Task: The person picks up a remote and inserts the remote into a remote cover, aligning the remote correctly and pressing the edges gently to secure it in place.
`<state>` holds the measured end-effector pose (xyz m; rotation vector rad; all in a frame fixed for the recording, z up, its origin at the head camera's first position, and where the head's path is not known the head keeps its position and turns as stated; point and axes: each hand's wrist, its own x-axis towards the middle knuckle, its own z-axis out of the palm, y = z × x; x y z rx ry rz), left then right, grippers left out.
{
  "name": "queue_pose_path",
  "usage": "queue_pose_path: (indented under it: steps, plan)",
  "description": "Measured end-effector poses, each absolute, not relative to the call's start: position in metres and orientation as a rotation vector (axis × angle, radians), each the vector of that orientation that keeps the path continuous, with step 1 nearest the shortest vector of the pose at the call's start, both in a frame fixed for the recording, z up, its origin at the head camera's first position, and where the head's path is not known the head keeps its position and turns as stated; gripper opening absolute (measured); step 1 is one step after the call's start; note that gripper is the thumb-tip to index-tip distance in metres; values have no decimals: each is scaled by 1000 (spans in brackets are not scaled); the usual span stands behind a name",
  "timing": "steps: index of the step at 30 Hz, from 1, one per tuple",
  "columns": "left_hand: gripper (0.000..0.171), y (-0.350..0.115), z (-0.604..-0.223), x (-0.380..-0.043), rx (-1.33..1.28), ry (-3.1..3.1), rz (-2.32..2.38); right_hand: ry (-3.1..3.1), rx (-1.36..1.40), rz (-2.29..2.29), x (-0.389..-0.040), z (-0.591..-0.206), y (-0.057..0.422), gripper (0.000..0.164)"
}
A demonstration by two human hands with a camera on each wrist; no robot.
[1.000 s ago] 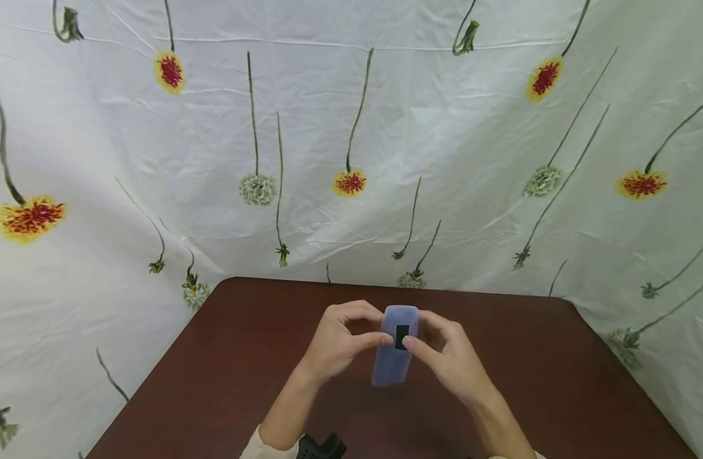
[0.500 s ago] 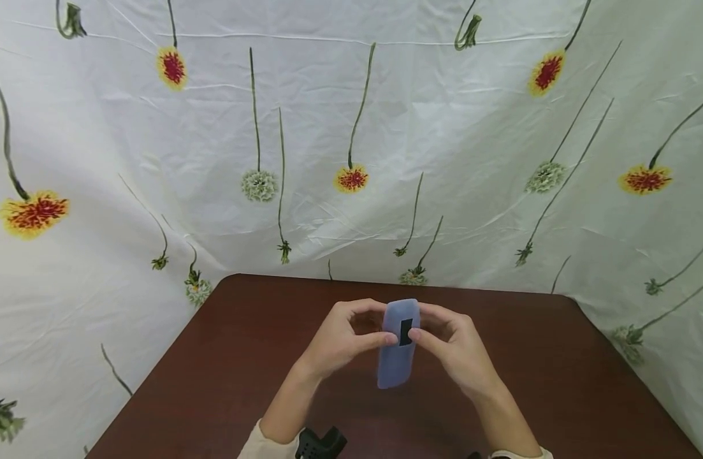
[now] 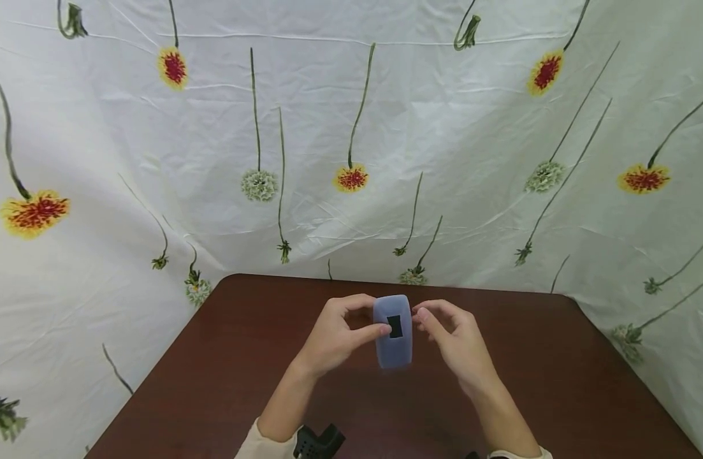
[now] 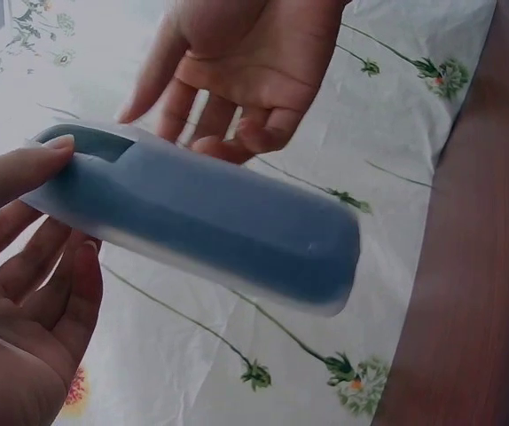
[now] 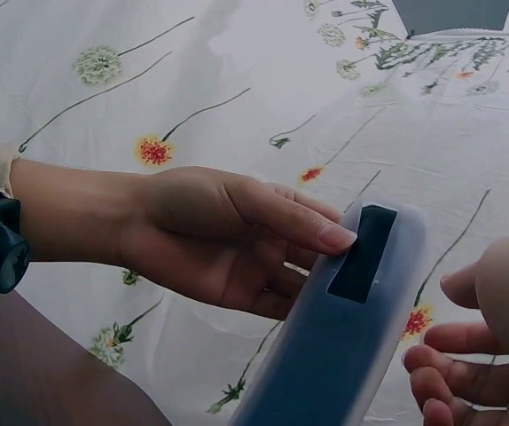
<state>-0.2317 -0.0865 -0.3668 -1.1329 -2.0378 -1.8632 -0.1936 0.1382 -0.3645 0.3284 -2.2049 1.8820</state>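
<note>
In the head view my left hand (image 3: 334, 335) holds an oblong blue case (image 3: 394, 350) upright above the table, its thumb at the edge of a dark rectangular window on the case's face. A frosted, see-through edge surrounds the blue case (image 4: 237, 222) in the left wrist view. The left fingers reach behind it. Just right of the case is my right hand (image 3: 457, 344), loosely curled and holding nothing. The right wrist view shows this right hand (image 5: 476, 346) apart from the case, thumb away from the fingers.
Beneath both hands spreads a dark reddish-brown table (image 3: 242, 382). A white cloth (image 3: 305, 127) printed with flowers hangs behind and beside it. A black wrist device (image 3: 318, 441) sits at the left sleeve.
My right hand has let go of the case and moved slightly to its right. The case, still in my left hand, has shifted a little left and up and turned slightly.
</note>
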Motion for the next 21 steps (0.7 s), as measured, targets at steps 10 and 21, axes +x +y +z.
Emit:
queue_pose_path:
  steps: [10, 21]
  plan:
    - [23, -79, -365, -236, -1429, -1858, -1476, -2271, 250, 2299, -198, -358, 143, 39]
    - [40, -85, -368, -238, -1345, -1955, -1039, -1952, 263, 2612, -209, -363, 135, 46]
